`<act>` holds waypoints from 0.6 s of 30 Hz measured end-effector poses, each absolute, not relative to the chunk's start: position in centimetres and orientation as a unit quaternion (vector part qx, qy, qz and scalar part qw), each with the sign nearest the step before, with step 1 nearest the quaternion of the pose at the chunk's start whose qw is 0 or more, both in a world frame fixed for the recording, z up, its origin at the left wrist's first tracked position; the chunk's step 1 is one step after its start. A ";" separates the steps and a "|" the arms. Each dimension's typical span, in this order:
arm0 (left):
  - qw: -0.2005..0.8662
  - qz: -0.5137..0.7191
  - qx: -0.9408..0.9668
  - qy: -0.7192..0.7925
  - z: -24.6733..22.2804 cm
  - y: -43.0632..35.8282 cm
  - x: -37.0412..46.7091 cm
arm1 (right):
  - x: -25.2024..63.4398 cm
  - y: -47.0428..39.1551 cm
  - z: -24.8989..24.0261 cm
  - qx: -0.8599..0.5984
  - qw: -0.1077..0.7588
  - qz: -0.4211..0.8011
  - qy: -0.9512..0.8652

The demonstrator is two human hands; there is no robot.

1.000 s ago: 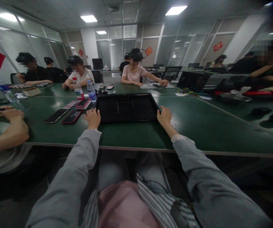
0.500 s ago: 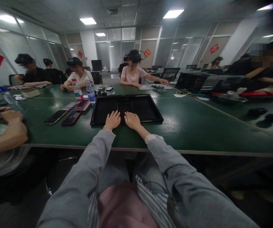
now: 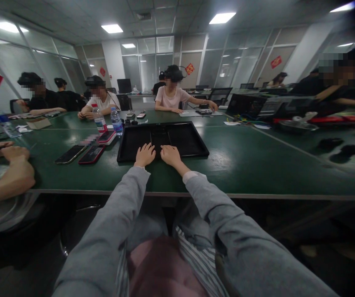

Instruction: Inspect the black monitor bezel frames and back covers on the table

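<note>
A black rectangular tray [image 3: 189, 140] with a raised rim and two thin lines across its floor lies on the green table [image 3: 245, 165] in front of me. My left hand [image 3: 145, 154] rests over its near edge, palm down, fingers spread and pointing away from me. Just to the right, my right hand [image 3: 170, 155] lies palm down at the same edge, fingers stretched out. A narrow gap separates the two hands. Neither one has anything in it. The undersides of both palms are hidden.
Left of the tray lie a dark phone [image 3: 71, 154], a red-edged phone [image 3: 92, 154] and a pink-topped stack [image 3: 107, 137]. Bottles [image 3: 116, 121] stand behind. A neighbour's hands [image 3: 13, 152] are at far left. Across the table sits a person [image 3: 172, 97]; cables [image 3: 248, 120] lie right.
The view has shifted slightly, so most things sit a little further left. My right forearm has drawn slightly inward. Both hands stay at the tray's near edge.
</note>
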State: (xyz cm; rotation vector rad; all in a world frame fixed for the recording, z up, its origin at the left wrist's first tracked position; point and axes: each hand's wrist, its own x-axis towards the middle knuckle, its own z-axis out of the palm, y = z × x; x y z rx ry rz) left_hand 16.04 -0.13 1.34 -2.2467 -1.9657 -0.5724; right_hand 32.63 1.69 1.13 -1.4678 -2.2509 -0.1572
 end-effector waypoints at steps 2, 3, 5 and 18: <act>0.063 -0.213 -0.729 -0.647 1.4 -0.4 16.2 | 32.6 1.9 1.3 -0.533 0.226 -0.043 -0.814; 0.067 -0.221 -0.726 -0.648 1.5 -0.5 16.3 | 32.7 2.0 1.3 -0.533 0.228 -0.037 -0.814; 0.066 -0.228 -0.724 -0.647 1.6 -0.8 16.3 | 32.7 2.0 1.4 -0.532 0.233 -0.030 -0.814; 0.061 -0.254 -0.725 -0.638 1.3 -0.7 15.8 | 32.7 1.9 1.3 -0.524 0.257 -0.009 -0.812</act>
